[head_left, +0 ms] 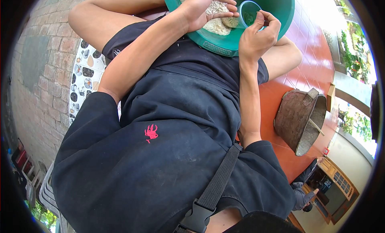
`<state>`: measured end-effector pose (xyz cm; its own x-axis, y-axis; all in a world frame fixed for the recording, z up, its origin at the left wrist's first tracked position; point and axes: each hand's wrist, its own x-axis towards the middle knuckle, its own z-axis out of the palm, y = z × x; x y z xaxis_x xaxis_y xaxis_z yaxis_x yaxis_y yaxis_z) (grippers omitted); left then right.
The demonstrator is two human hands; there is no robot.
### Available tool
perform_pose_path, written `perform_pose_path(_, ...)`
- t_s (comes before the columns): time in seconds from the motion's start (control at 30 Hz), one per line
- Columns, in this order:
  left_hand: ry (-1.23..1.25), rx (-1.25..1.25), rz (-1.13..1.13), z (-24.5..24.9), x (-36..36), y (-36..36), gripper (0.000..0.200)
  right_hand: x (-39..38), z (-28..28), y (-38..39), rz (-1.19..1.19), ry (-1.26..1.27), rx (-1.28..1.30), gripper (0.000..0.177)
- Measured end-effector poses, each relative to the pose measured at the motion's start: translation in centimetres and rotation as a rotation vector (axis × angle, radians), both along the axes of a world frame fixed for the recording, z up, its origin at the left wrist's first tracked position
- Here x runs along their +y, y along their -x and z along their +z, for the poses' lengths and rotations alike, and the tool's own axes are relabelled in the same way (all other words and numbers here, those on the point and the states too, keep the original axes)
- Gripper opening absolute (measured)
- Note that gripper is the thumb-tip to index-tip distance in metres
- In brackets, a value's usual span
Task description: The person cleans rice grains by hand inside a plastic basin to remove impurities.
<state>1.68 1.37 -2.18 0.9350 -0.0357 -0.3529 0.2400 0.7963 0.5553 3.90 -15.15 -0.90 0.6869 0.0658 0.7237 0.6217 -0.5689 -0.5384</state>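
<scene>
Wears a black shirt (172,153), closest of all. Balances a green basin (280,12) on the lap. Curls the left hand (202,10) half-closed round a handful of meal (214,28). Pinches a blue cup (248,12) by its rim with the right hand (258,36), inside the basin. Sits beside a bucket (300,117).

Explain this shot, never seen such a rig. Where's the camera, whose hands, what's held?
No machine: one fisheye camera on a person's head, looking down their own black shirt to the lap. A green basin of pale grainy meal sits there. The left hand lies cupped on the meal; whether it grips any is unclear. The right hand pinches the rim of a clear cup. On the orange tiles beside lies a tipped metal bucket with a stick in it.
</scene>
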Motion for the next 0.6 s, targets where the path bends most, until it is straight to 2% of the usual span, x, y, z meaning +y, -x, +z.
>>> perform_pose_path(0.2, 0.002, -0.017, -0.002, 0.6, -0.1, 0.4, 0.048, -0.4, -0.8, -0.9, -0.114, 0.018, -0.036, 0.014)
perform_pose_path(0.3, -0.003, 0.008, 0.001, 0.7, 0.0, 0.4, 0.048, -0.5, -0.6, -0.6, -0.053, -0.013, 0.052, 0.015)
perform_pose_path(0.5, -0.003, -0.011, 0.027, 1.0, -0.1, 0.7, 0.048, -0.7, -0.9, -1.0, -0.094, 0.055, 0.011, 0.014)
perform_pose_path(0.6, 0.015, -0.029, 0.009, 0.5, -0.1, 0.4, 0.048, -0.4, -0.8, -1.0, -0.05, -0.03, 0.062, 0.012)
